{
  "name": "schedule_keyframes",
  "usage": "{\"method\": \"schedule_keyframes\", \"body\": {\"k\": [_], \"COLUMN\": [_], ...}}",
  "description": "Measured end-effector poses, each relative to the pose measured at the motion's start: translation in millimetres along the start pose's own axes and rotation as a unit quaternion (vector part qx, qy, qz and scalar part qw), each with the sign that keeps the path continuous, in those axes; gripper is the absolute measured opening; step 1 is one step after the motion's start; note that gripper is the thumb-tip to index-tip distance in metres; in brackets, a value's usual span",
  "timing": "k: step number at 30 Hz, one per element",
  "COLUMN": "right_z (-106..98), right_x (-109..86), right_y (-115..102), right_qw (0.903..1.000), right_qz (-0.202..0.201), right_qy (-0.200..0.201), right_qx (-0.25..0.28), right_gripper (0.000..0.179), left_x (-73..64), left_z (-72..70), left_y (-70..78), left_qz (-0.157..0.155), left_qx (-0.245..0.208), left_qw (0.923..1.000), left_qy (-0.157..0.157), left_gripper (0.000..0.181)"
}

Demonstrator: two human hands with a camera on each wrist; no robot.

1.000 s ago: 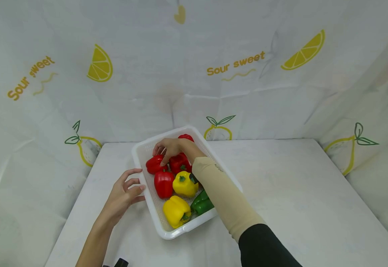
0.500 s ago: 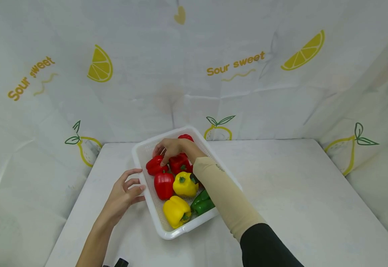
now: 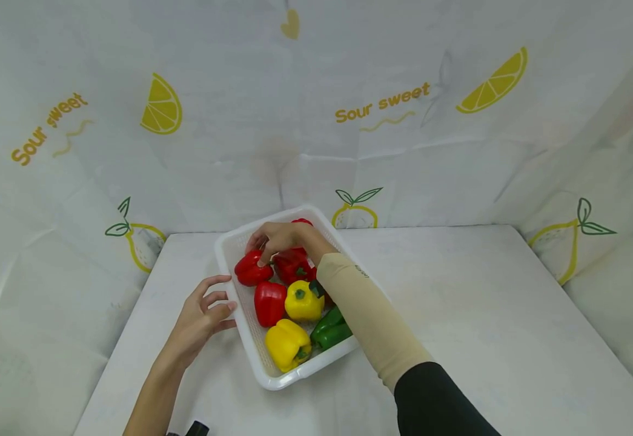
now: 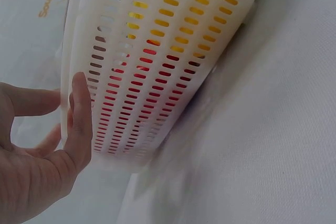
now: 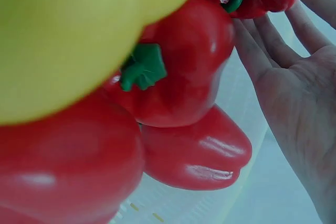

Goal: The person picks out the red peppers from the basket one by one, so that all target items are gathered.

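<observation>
A white perforated plastic basket (image 3: 244, 330) stands askew on the table, holding red, yellow and green bell peppers. My left hand (image 3: 203, 315) grips its left rim; in the left wrist view, the thumb and fingers of the left hand (image 4: 44, 163) lie on both sides of the rim. Inside the basket, my right hand (image 3: 279, 237) holds a red bell pepper (image 3: 252, 269) near the far left corner. In the right wrist view, the fingers of the right hand (image 5: 299, 72) reach around that red bell pepper (image 5: 262, 6), partly out of frame.
Around the held pepper lie another red pepper (image 3: 270, 304), a further red one (image 3: 292, 265), two yellow peppers (image 3: 288, 345) and a green pepper (image 3: 331, 330). The white table (image 3: 490, 327) extends to the right. A lemon-printed cloth (image 3: 240, 151) hangs behind.
The right hand and the red pepper in it have shifted slightly left and away. The red pepper in front of it has moved a little right. The left hand has stayed on the rim.
</observation>
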State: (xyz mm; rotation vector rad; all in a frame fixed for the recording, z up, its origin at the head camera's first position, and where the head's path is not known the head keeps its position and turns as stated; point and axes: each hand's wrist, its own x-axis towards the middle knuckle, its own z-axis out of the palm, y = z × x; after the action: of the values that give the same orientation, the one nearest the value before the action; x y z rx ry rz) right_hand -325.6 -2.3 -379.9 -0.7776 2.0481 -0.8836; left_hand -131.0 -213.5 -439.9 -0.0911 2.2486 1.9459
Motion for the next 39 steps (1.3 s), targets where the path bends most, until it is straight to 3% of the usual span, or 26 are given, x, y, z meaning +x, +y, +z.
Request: {"method": "schedule_keyframes", "body": {"k": [24, 39], "right_z": [-40, -73], "right_x": [-32.2, -72.7], "right_y": [11, 20], "right_qw": [0.9956, 0.9866], "right_qz": [-0.073, -0.124], "right_qy": [0.045, 0.104], "right_qx": [0.037, 0.022], "right_gripper": [0.046, 0.052], "left_x": [-0.8, -0.7], "left_z": [0.2, -0.2], "left_y": [0.1, 1.1], "left_qz": [0.000, 0.003], "left_qx": [-0.007, -0.015], "left_qw": [1.0000, 0.9999], "left_qy": [-0.001, -0.008], "left_gripper": [0.065, 0.062]}}
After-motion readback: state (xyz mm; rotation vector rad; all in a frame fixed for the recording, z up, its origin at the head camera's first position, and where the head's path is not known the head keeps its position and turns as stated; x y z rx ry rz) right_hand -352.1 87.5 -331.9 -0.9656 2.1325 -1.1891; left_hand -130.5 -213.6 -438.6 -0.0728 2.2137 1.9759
